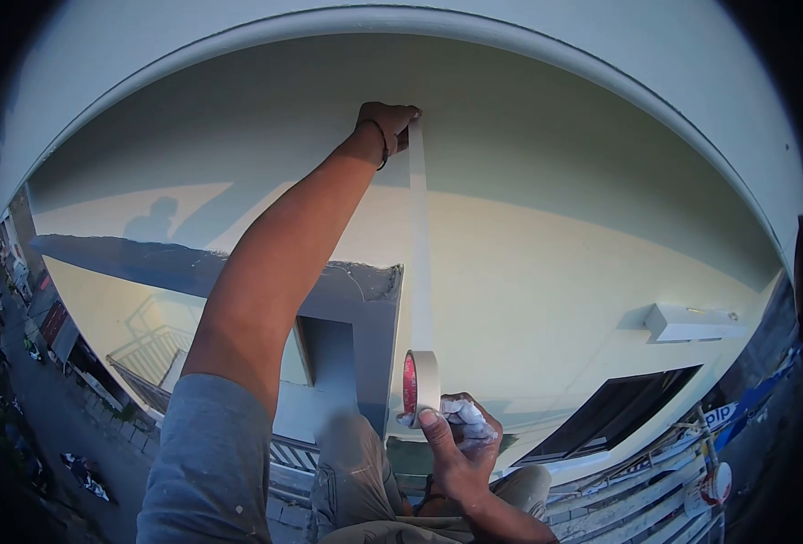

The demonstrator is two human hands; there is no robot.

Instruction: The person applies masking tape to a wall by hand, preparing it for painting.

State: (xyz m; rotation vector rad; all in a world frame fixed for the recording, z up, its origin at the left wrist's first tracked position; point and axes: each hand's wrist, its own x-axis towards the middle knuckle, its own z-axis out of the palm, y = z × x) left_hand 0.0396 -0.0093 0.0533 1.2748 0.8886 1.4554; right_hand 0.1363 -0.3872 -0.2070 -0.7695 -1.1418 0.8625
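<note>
Up on the wall (555,254), left hand (388,122) pins the tape (418,236) end, right hand (456,444) grips the roll (421,385); I'd keep it taut and straight.

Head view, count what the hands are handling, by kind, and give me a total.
Tape rolls: 1, in the right hand, roll
Tape strips: 1, strip running up the wall to the left hand
Crumpled rags or papers: 1, wad in the right hand
Total: 3

Head cam, fisheye, close to wall (555,245), steep downward
</note>
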